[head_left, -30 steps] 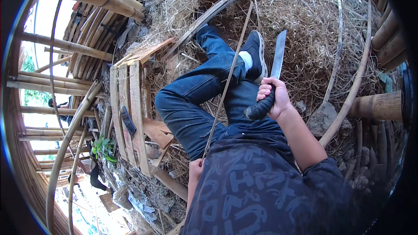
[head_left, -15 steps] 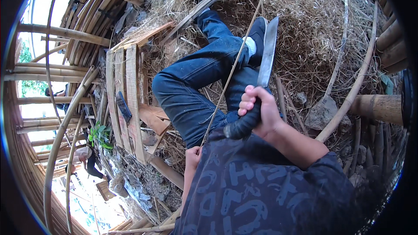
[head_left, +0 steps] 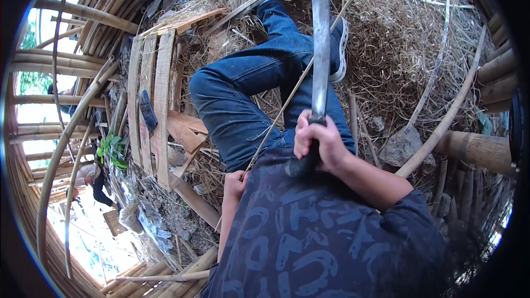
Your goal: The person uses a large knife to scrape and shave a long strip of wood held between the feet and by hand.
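My right hand is wrapped round the dark handle of a machete. Its long steel blade points away from me, above my crossed legs in blue jeans. In my left hand, closed beside my left hip, is the near end of a thin bamboo strip. The strip slants away to the far right across my legs. The blade overlaps it in view; I cannot tell whether they touch.
A slatted wooden crate with a phone on it stands at my left. Curly bamboo shavings cover the ground ahead. On the right are a stone and a thick bamboo pole. Another person is at far left.
The machete has swung left, its tip now higher in view, and the blade now overlaps the bamboo strip. My left hand keeps its hold on the strip.
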The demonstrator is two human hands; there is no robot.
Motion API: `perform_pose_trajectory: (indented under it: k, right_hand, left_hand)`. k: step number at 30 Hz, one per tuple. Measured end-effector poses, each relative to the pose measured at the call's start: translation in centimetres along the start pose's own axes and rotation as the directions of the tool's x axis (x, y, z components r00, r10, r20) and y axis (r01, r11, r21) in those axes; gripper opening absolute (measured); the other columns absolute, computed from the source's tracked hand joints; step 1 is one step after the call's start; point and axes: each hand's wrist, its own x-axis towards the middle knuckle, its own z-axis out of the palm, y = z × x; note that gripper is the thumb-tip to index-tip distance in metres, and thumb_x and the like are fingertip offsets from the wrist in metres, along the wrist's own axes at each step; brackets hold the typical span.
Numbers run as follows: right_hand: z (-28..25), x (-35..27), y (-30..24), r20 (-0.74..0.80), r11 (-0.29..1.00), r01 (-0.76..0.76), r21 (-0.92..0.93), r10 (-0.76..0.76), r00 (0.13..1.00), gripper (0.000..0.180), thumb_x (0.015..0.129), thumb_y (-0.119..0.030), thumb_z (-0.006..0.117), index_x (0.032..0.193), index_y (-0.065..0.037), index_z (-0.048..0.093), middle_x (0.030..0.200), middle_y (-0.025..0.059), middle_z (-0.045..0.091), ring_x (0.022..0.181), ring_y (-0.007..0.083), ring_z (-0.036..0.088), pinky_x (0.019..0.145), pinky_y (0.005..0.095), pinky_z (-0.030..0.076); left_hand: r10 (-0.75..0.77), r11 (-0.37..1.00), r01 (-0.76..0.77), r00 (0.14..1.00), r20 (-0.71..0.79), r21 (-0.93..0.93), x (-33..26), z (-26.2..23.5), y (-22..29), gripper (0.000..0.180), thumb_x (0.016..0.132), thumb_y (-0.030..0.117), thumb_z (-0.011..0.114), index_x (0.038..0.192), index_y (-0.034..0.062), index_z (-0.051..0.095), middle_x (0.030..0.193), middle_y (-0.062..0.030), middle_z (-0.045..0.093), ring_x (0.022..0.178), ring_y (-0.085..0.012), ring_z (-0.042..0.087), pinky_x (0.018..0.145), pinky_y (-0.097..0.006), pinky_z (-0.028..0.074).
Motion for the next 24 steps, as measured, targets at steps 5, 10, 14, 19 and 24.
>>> perform_pose_trajectory:
  k: [5, 10, 14, 19, 24]
  right_hand:
    - [-4.5, 2.8, -7.8, 0.104, 0.990, -0.138, 0.013, 0.136, 0.985, 0.013, 0.077, -0.006, 0.057, 0.082, -0.008, 0.045, 0.058, 0.0015, 0.045, 0.049, 0.0128, 0.047, 0.050, 0.0288, 0.043]
    - [-8.7, 3.2, -13.2, -0.044, 0.966, -0.164, -0.200, 0.158, 0.986, 0.014, 0.079, -0.008, 0.058, 0.088, -0.007, 0.046, 0.063, 0.0002, 0.044, 0.051, 0.0109, 0.048, 0.047, 0.0271, 0.042]
    - [-11.3, 3.5, -16.0, -0.156, 0.847, -0.039, -0.530, -0.052, 0.986, 0.017, 0.081, -0.009, 0.060, 0.095, -0.002, 0.053, 0.064, 0.0025, 0.049, 0.050, 0.0124, 0.050, 0.045, 0.0278, 0.043]
    - [-11.5, 3.9, -17.5, -0.409, 0.603, -0.135, -0.786, -0.344, 0.845, 0.030, 0.082, -0.016, 0.071, 0.102, 0.003, 0.059, 0.066, 0.0048, 0.056, 0.051, 0.0134, 0.055, 0.046, 0.0270, 0.048]
    - [-13.2, 2.3, -18.9, -0.410, 0.455, -0.217, -0.863, -0.383, 0.828, 0.027, 0.080, -0.012, 0.075, 0.091, 0.002, 0.054, 0.070, 0.0087, 0.061, 0.056, 0.0164, 0.062, 0.048, 0.0272, 0.050]
  left_hand:
    - [-0.016, 1.000, 0.015, 0.996, -0.084, -0.011, -0.8, 1.1, -2.5, 0.035, 0.084, 0.025, 0.066, 0.062, -0.0007, 0.058, 0.049, -0.0170, 0.046, 0.040, -0.0288, 0.041, 0.044, -0.037, 0.037]
    - [0.056, 0.989, -0.054, 0.998, -0.017, 0.136, -0.7, 0.7, -2.4, 0.033, 0.081, 0.030, 0.069, 0.064, 0.0017, 0.062, 0.054, -0.0198, 0.055, 0.049, -0.0362, 0.057, 0.046, -0.042, 0.044]
    - [0.159, 0.973, -0.156, 0.987, -0.005, 0.168, 0.2, 0.3, -3.0, 0.038, 0.081, 0.033, 0.069, 0.059, 0.0030, 0.059, 0.054, -0.0194, 0.055, 0.050, -0.0374, 0.057, 0.046, -0.043, 0.044]
    - [0.096, 0.983, -0.099, 0.995, 0.027, 0.156, 0.7, -0.5, -1.9, 0.042, 0.079, 0.035, 0.069, 0.057, 0.0018, 0.057, 0.054, -0.0209, 0.054, 0.051, -0.0394, 0.056, 0.048, -0.043, 0.045]
    - [0.048, 0.984, -0.057, 0.997, 0.062, 0.169, 0.6, -0.8, -0.7, 0.042, 0.078, 0.036, 0.068, 0.060, -0.0009, 0.059, 0.058, -0.0235, 0.055, 0.058, -0.0423, 0.056, 0.054, -0.046, 0.045]
